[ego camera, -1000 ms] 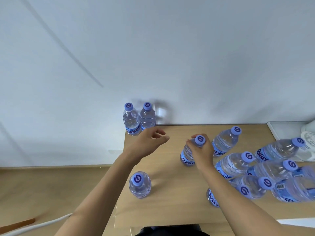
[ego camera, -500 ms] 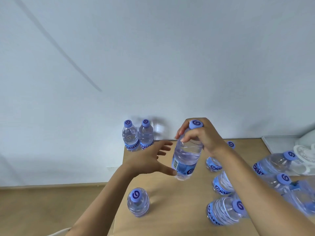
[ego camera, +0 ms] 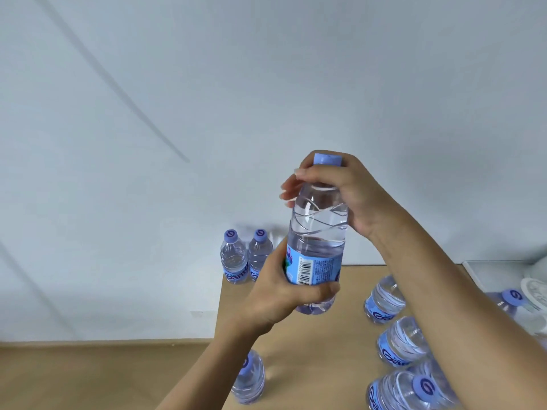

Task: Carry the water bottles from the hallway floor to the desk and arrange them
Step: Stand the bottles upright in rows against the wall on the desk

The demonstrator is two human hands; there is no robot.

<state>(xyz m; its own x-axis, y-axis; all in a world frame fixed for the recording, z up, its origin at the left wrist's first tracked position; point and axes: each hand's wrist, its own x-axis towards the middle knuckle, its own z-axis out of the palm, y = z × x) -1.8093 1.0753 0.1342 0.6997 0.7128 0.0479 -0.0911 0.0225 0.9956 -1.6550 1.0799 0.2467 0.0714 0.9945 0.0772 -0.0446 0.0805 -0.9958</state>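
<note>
Right hand (ego camera: 349, 196) is closed around the neck and shoulder of the bottle (ego camera: 316, 232), fingers wrapped just below the cap (ego camera: 327, 159); left hand (ego camera: 284, 294) is clasped around the lower body, thumb across the label (ego camera: 310, 270). Both hands hold the bottle upright in the air above the bench (ego camera: 310, 350), clear of its surface. The bottle appears full, so expect moderate weight. Its clear plastic wall is thin and will likely dent under a hard squeeze, and the smooth label may slip; the ribbed shoulder and the stiff neck are judged the firmest places to grip, with a second hold low on the body for control. Two bottles (ego camera: 245, 258) stand upright, touching each other, at the far left corner of the bench against the wall (ego camera: 177, 113). One more bottle (ego camera: 250, 377) stands near the left edge, partly behind the left forearm. Several bottles (ego camera: 396, 335) crowd the right side, leaning or lying down, with a white object (ego camera: 535, 291) beyond them. The bare strip beside the standing pair looks like the free spot; the right-hand cluster limits room there.
</note>
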